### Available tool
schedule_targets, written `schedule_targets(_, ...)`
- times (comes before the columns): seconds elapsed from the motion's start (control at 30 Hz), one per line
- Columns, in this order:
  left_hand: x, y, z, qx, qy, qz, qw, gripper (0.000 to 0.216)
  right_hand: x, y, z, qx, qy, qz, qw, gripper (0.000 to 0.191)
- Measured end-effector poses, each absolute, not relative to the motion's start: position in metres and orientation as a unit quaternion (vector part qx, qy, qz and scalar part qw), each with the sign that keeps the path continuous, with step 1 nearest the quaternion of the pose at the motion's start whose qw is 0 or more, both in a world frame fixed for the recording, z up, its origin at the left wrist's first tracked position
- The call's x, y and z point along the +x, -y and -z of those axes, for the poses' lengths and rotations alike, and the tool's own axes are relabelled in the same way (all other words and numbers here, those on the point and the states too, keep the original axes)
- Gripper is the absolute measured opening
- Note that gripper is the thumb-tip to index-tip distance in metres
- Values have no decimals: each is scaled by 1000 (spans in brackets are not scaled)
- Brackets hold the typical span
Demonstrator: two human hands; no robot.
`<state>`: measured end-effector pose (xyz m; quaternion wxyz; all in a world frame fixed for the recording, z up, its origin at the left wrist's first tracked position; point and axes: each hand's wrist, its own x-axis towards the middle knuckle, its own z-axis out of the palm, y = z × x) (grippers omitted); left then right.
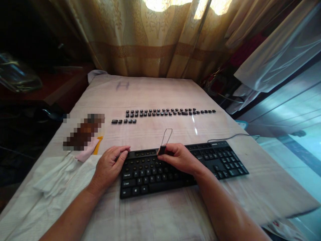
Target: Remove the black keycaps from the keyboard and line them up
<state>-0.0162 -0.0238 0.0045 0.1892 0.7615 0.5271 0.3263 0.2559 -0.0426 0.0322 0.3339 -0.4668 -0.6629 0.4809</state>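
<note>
A black computer keyboard [160, 179] lies slightly turned on the cloth-covered table. Its upper rows at the left show bare key sockets, while the lower letter rows and the number pad carry keycaps. My left hand [109, 167] holds the keyboard's upper left corner, thumb and fingers against its edge. Over the upper middle keys, my right hand [179, 157] pinches the dark handle of a wire keycap puller [167, 136], its loop pointing up and away from the keys. Beyond the keyboard, loose black keycaps [155, 113] lie in rows.
White cloth [60, 177] and a blurred-out item [85, 132] lie on the left. The keyboard's cable [233, 136] runs off to the right. A patterned curtain [140, 43] hangs behind the table [155, 90]. Pale fabric [278, 53] hangs at the right.
</note>
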Motion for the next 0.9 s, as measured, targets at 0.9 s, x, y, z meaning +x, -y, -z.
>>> schedule_targets(0.9, -16, 25, -4, 772, -521, -321, 173, 35, 258, 42, -36, -397, 816, -335, 252, 14)
